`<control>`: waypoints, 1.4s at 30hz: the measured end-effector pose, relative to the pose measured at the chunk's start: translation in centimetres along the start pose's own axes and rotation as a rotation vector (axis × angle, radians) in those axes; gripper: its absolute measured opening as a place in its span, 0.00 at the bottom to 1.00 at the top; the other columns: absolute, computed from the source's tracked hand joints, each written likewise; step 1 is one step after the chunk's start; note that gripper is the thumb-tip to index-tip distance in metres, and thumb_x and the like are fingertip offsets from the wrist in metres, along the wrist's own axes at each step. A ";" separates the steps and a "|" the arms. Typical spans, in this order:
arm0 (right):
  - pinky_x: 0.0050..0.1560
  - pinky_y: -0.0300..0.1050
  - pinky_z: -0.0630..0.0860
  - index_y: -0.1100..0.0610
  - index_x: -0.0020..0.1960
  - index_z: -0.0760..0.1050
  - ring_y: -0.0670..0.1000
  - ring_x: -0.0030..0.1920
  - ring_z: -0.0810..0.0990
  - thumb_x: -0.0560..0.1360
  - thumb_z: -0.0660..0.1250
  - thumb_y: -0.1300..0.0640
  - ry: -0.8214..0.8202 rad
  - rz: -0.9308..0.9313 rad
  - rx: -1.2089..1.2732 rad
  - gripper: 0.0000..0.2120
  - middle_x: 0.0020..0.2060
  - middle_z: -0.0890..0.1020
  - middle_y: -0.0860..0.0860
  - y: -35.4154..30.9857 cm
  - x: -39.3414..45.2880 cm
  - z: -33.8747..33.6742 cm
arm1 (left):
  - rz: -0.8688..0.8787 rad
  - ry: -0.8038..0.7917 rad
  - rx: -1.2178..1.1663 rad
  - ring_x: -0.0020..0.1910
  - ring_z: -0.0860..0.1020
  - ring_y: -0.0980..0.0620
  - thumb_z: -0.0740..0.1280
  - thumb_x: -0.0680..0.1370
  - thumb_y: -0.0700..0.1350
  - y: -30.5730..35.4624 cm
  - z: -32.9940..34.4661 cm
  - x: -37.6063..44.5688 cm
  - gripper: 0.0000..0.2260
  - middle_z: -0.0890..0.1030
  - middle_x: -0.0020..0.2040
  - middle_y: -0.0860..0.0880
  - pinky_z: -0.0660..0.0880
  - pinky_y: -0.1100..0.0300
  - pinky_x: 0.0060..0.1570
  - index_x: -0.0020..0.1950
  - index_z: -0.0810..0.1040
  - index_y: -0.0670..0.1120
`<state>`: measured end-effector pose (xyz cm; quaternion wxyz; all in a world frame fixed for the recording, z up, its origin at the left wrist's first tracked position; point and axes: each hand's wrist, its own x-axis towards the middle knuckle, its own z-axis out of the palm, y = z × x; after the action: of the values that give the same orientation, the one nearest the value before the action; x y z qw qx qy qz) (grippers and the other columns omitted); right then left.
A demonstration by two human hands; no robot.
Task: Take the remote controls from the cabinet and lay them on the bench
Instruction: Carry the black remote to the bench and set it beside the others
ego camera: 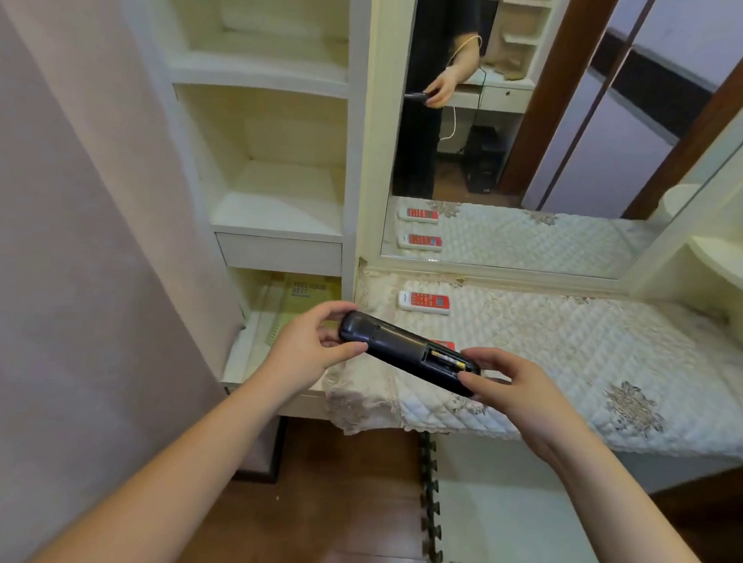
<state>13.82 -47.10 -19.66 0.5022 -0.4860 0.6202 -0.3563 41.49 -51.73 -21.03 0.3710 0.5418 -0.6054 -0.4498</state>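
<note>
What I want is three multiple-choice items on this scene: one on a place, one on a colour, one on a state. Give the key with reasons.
1. Where does the white-and-red remote lie?
A. in the cabinet drawer
B. on the quilted bench
C. on the floor

2. What colour is the held remote?
A. black
B. white
C. blue

3. How is the held remote's battery compartment?
A. covered
B. open, with batteries inside
C. open and empty

Key:
1 B: it rests flat on the quilted cover near the mirror.
2 A: the casing between the left hand and the right hand is black.
3 B: the lid is off and batteries show.
</note>
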 end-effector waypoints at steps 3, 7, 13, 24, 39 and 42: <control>0.35 0.32 0.76 0.54 0.57 0.79 0.47 0.36 0.82 0.72 0.72 0.61 0.006 0.010 0.013 0.13 0.52 0.82 0.51 -0.2 1.0 -0.2 | -0.007 -0.022 0.012 0.45 0.83 0.56 0.76 0.70 0.43 -0.4 0.0 1.4 0.23 0.81 0.56 0.55 0.79 0.64 0.46 0.62 0.75 0.54; 0.39 0.35 0.78 0.52 0.52 0.81 0.47 0.38 0.83 0.73 0.71 0.62 0.031 0.014 0.060 0.10 0.52 0.82 0.50 0.1 2.7 -1.1 | -0.021 -0.034 0.057 0.45 0.82 0.56 0.77 0.69 0.46 -0.9 0.9 3.6 0.22 0.81 0.54 0.55 0.78 0.64 0.45 0.61 0.76 0.55; 0.40 0.34 0.78 0.55 0.55 0.80 0.49 0.45 0.83 0.73 0.71 0.62 0.052 0.061 0.116 0.11 0.54 0.81 0.51 1.9 7.0 -3.4 | -0.071 -0.078 0.084 0.45 0.82 0.52 0.77 0.69 0.44 -1.4 3.7 8.3 0.22 0.80 0.52 0.53 0.76 0.70 0.41 0.61 0.76 0.54; 0.54 0.51 0.81 0.53 0.56 0.79 0.54 0.48 0.84 0.73 0.71 0.63 0.058 0.160 0.217 0.13 0.55 0.81 0.51 6.3 16.5 -10.4 | -0.110 -0.144 0.166 0.37 0.79 0.59 0.77 0.69 0.37 -1.6 11.7 19.9 0.23 0.79 0.51 0.51 0.76 0.64 0.43 0.61 0.77 0.49; 0.50 0.48 0.81 0.56 0.57 0.78 0.58 0.48 0.83 0.75 0.68 0.65 0.127 0.309 0.276 0.12 0.53 0.79 0.53 11.2 21.6 -13.9 | -0.206 -0.312 0.230 0.45 0.82 0.52 0.74 0.71 0.36 -1.8 18.7 29.7 0.23 0.79 0.57 0.52 0.75 0.73 0.38 0.63 0.76 0.50; 0.50 0.47 0.81 0.57 0.58 0.78 0.58 0.48 0.83 0.74 0.69 0.65 0.140 0.342 0.278 0.13 0.53 0.78 0.54 12.3 22.0 -13.7 | -0.199 -0.356 0.274 0.45 0.81 0.54 0.75 0.71 0.38 -2.4 19.8 31.3 0.22 0.80 0.55 0.53 0.74 0.73 0.35 0.62 0.76 0.52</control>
<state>-2.99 -65.51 -33.83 0.5731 -0.2742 0.6718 -0.3809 19.43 -79.93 -30.85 0.1356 0.5560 -0.6603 -0.4863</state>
